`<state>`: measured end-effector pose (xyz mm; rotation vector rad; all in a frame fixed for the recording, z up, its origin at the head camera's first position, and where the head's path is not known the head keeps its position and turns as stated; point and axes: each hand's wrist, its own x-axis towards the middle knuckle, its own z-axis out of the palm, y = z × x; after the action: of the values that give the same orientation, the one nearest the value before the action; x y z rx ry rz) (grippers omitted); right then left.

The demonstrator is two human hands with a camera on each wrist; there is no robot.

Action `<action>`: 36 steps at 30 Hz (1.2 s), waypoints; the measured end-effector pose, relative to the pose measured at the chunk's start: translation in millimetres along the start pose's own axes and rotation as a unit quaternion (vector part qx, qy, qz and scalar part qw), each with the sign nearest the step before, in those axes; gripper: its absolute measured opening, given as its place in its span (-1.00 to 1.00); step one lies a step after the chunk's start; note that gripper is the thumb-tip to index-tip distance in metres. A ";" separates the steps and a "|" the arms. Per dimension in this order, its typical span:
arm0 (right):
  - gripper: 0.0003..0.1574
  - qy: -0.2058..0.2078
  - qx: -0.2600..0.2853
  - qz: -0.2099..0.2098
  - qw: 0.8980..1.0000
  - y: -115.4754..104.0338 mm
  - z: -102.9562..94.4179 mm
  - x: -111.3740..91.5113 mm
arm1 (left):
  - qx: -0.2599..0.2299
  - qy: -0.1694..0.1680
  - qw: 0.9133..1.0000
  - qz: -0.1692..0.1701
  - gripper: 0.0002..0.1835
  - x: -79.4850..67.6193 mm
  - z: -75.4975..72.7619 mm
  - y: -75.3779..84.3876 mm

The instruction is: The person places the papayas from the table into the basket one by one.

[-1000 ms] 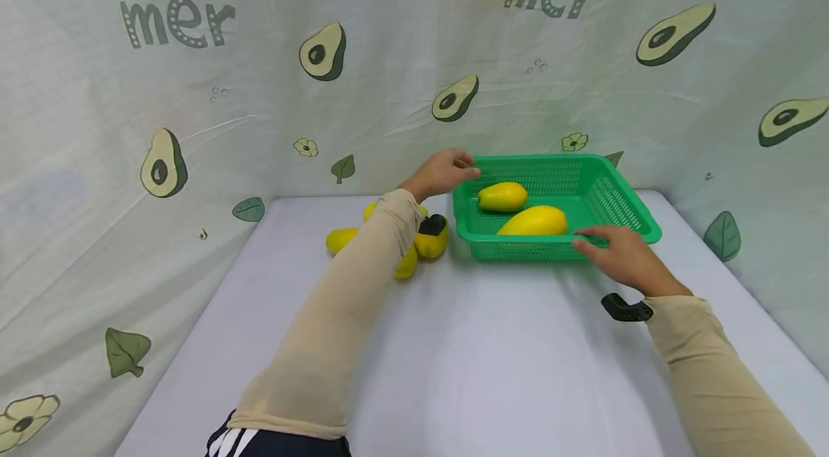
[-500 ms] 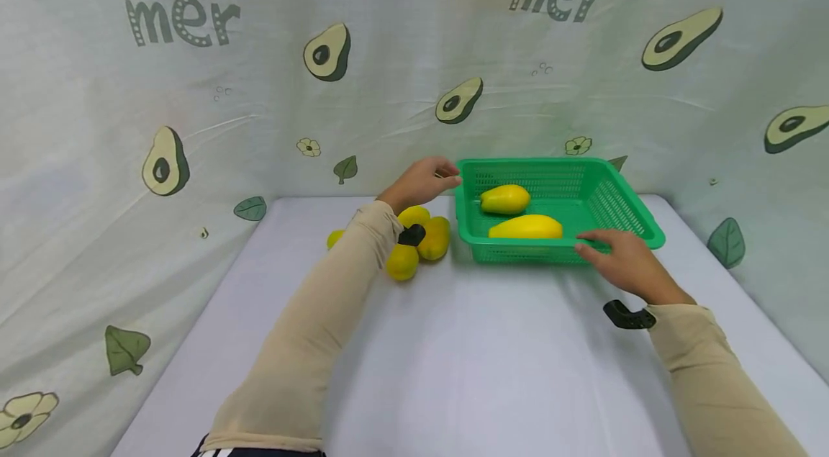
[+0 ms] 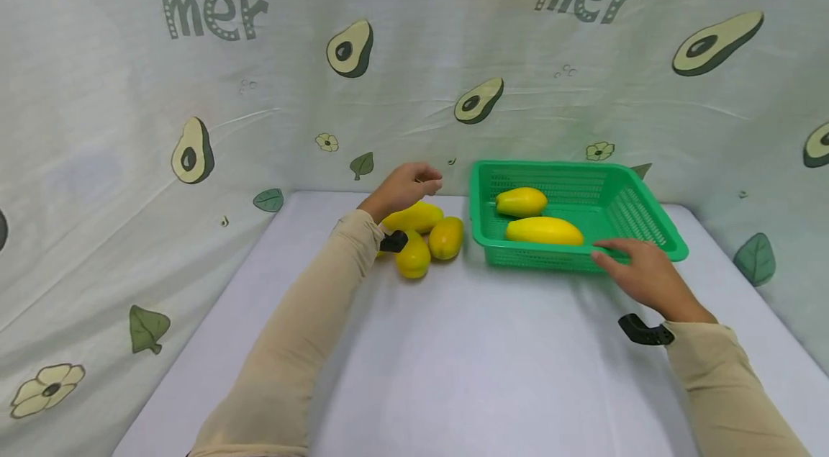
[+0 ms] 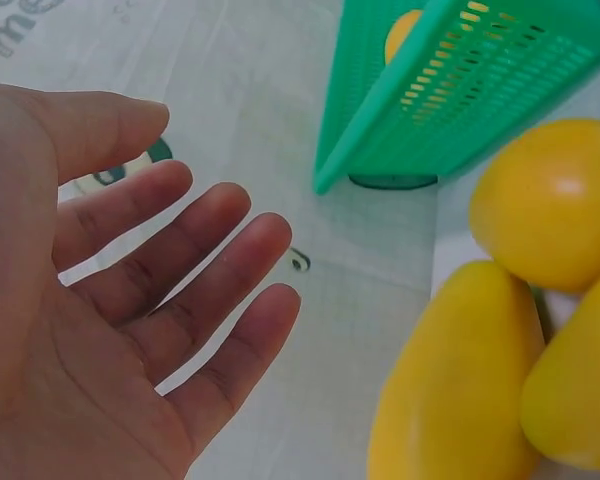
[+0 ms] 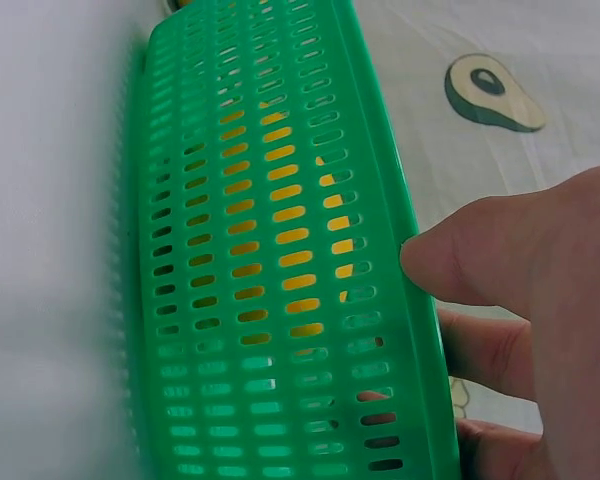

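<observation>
A: Left hand (image 3: 403,189), quick?
B: In the air above the far side of the loose fruit pile, left of the green basket (image 3: 544,257). Fingers spread apart, loosely bent, around nothing. Clear of fruit and basket both.
A: Right hand (image 3: 641,271)?
B: On the basket's near rim, towards the right. Thumb on the outside, fingers over on the inner side, pinching the rim. How firmly, can't tell.
A: Fruit?
B: All yellow. Inside the basket, left part: a shorter fruit (image 3: 521,202) on the far side, a longer fruit (image 3: 544,231) along the near wall. Loose pile just left of the basket: a long fruit (image 3: 417,216) far, an oval fruit (image 3: 446,238) right, a rounder fruit (image 3: 413,256) near. Sliver of yellow at the pile's left edge, mostly hidden by the wrist strap (image 3: 393,242).
A: Rest?
B: White table (image 3: 492,363), basket at its far right. Avocado-print cloth (image 3: 401,104) behind. Beige sleeves (image 3: 291,335) on both arms.
</observation>
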<state>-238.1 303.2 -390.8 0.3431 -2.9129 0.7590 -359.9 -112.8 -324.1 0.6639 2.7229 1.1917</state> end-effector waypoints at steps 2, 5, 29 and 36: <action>-0.32 -0.008 -0.001 0.005 1.000 0.0 -0.4 0.7 | 0.000 0.005 1.000 -0.007 -0.60 -4.8 -2.1 -3.4; -0.28 -0.023 -0.007 0.013 1.000 0.9 -1.5 2.6 | -0.003 0.008 1.000 -0.022 -0.63 -10.9 -6.7 -10.1; -0.11 -0.051 -0.010 0.048 0.997 -0.8 -5.7 7.2 | -0.045 0.042 0.993 -0.100 -0.60 -38.8 -21.3 -61.5; -0.15 -0.034 -0.002 0.043 0.999 2.9 -4.2 6.0 | -0.052 0.045 0.990 -0.122 -0.59 -35.4 -20.4 -71.8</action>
<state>-244.4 306.6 -387.5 0.2498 -3.0088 0.7692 -358.5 -184.8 -364.6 0.2620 2.6912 1.3193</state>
